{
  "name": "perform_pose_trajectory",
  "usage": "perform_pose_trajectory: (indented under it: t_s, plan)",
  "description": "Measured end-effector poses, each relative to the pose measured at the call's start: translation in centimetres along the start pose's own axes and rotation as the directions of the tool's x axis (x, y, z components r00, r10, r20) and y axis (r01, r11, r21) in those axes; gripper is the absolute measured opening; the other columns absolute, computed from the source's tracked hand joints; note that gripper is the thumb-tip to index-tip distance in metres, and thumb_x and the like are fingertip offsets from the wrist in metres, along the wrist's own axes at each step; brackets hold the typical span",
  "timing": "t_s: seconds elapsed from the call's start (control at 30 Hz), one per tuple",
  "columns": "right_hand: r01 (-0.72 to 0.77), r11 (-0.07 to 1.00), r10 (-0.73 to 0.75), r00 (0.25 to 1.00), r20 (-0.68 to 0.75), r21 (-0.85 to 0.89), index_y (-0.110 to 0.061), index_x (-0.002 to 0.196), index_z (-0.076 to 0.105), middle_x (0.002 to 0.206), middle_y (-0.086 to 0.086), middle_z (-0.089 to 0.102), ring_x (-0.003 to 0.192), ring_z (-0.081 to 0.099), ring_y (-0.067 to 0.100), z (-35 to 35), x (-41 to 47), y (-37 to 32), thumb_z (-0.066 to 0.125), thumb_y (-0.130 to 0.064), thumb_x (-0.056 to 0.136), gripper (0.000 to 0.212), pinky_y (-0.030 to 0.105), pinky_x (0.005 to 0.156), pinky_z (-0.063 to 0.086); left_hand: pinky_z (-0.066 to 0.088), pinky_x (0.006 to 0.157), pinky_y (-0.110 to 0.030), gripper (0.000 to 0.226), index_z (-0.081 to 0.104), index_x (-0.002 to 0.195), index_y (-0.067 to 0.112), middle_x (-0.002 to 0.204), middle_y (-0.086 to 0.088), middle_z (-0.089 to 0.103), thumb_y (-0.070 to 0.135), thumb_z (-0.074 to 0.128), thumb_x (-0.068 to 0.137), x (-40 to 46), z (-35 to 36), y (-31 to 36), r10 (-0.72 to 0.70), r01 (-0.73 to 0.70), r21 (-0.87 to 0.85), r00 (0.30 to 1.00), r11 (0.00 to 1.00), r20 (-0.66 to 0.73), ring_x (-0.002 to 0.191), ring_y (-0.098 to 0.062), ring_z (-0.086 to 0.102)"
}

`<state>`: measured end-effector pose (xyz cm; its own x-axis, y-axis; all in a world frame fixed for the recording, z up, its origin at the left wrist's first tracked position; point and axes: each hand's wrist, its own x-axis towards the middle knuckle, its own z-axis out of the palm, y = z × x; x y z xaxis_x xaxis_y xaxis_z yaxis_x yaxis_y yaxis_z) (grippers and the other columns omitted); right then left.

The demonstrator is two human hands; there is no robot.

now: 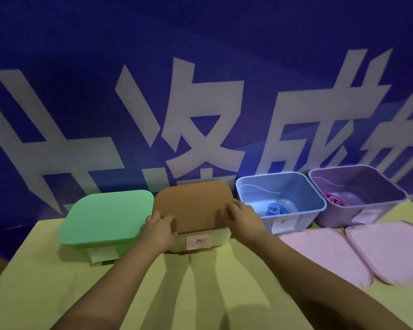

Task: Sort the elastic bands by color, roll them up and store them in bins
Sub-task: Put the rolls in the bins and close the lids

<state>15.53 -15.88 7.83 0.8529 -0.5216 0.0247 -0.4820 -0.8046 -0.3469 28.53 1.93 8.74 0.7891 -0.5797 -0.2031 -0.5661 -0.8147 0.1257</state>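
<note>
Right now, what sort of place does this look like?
Probably a staged sorting station, not a home: a yellow-green table pushed against a blue banner with large white characters, and four plastic bins lined up, such as the open light-blue plastic bin.

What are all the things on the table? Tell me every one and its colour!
green bin: 1, pale green, far left of the row, shut with a green lid
brown-lid bin: 1, pale body, second from left, brown lid on top
blue bin: 1, light blue, third in the row, open
blue band: 1, blue, rolled, inside the blue bin
purple bin: 1, lilac, far right, open
pink band: pink, inside the purple bin; count unclear
loose lids: 2, pink, flat on the table before the open bins
table: 1, yellow-green
wall: blue, big white characters
left hand: holds brown lid's left edge
right hand: holds brown lid's right edge
</note>
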Motion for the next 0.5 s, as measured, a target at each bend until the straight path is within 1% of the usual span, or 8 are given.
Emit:
perform_pose_trajectory:
  t_s: [0.13,0.17,0.23,0.3,0.33,0.4,0.47,0.5]
  plan:
    - [-0.029,0.967,0.056,0.994,-0.099,0.252,-0.017,0.137,0.042,0.138,0.004,0.047,0.125,0.043,0.023,0.2,-4.2,0.3,0.055,-0.016,0.091,0.048,0.029,0.103,0.035,0.040,0.098,-0.037,0.046,0.045,0.130,0.022,0.130,-0.009,0.041,0.037,0.056,0.088,-0.7,0.7,0.8,-0.011,0.010,-0.054,0.999,0.998,-0.031,0.121,-0.027,0.039]
    - [-0.035,0.955,0.074,0.990,-0.123,0.295,-0.017,0.139,0.041,0.140,0.004,0.045,0.128,0.041,0.021,0.4,-5.3,0.8,0.057,-0.014,0.090,0.051,0.027,0.105,0.032,0.040,0.098,-0.036,0.044,0.046,0.129,0.021,0.128,-0.009,0.043,0.034,0.056,0.088,-1.2,1.0,1.3,0.001,-0.008,-0.112,0.998,0.994,-0.057,0.120,-0.027,0.041]
    - [-0.075,0.927,0.143,0.976,-0.163,0.366,-0.014,0.138,0.042,0.139,0.004,0.045,0.129,0.040,0.020,0.9,-7.2,2.4,0.058,-0.011,0.090,0.051,0.022,0.104,0.029,0.041,0.095,-0.035,0.039,0.051,0.126,0.016,0.123,-0.009,0.048,0.024,0.058,0.088,-2.6,1.5,2.4,0.043,-0.089,-0.307,0.987,0.948,-0.155,0.115,-0.026,0.045]
    - [-0.119,0.896,0.225,0.952,-0.206,0.428,-0.011,0.134,0.046,0.135,0.006,0.048,0.126,0.043,0.022,1.5,-8.4,4.4,0.057,-0.008,0.089,0.046,0.024,0.104,0.032,0.044,0.090,-0.033,0.032,0.056,0.120,0.013,0.116,-0.006,0.051,0.015,0.059,0.087,-4.2,2.0,3.6,0.045,-0.161,-0.489,0.970,0.857,-0.240,0.107,-0.023,0.051]
    - [-0.143,0.873,0.273,0.935,-0.225,0.466,-0.010,0.133,0.047,0.134,0.006,0.049,0.125,0.044,0.022,1.8,-8.8,5.3,0.056,-0.008,0.090,0.044,0.026,0.104,0.035,0.045,0.085,-0.031,0.029,0.056,0.117,0.013,0.113,-0.004,0.052,0.013,0.058,0.088,-4.9,2.3,4.4,0.029,-0.169,-0.558,0.968,0.813,-0.250,0.102,-0.020,0.053]
    - [-0.184,0.833,0.357,0.899,-0.253,0.523,-0.009,0.132,0.047,0.132,0.007,0.049,0.123,0.045,0.021,2.0,-9.3,7.3,0.055,-0.008,0.091,0.042,0.026,0.102,0.034,0.045,0.072,-0.027,0.022,0.055,0.112,0.017,0.103,-0.002,0.056,0.012,0.055,0.090,-6.1,3.6,6.2,-0.021,-0.112,-0.684,0.983,0.721,-0.183,0.092,-0.017,0.056]
    - [-0.248,0.828,0.423,0.866,-0.268,0.503,-0.007,0.130,0.049,0.132,0.010,0.050,0.124,0.044,0.024,2.5,-9.7,9.9,0.055,-0.008,0.090,0.041,0.026,0.102,0.032,0.045,0.067,-0.029,0.023,0.054,0.111,0.019,0.088,-0.001,0.058,0.012,0.056,0.089,-7.0,6.0,8.6,-0.042,-0.005,-0.773,0.998,0.634,-0.042,0.084,-0.019,0.059]
    - [-0.310,0.830,0.459,0.852,-0.251,0.465,-0.006,0.130,0.049,0.134,0.012,0.050,0.125,0.044,0.026,2.6,-9.9,11.7,0.056,-0.009,0.089,0.042,0.030,0.103,0.033,0.046,0.066,-0.028,0.026,0.053,0.113,0.019,0.084,-0.001,0.057,0.012,0.057,0.088,-7.3,7.5,10.0,-0.038,0.059,-0.779,0.998,0.624,0.045,0.078,-0.018,0.059]
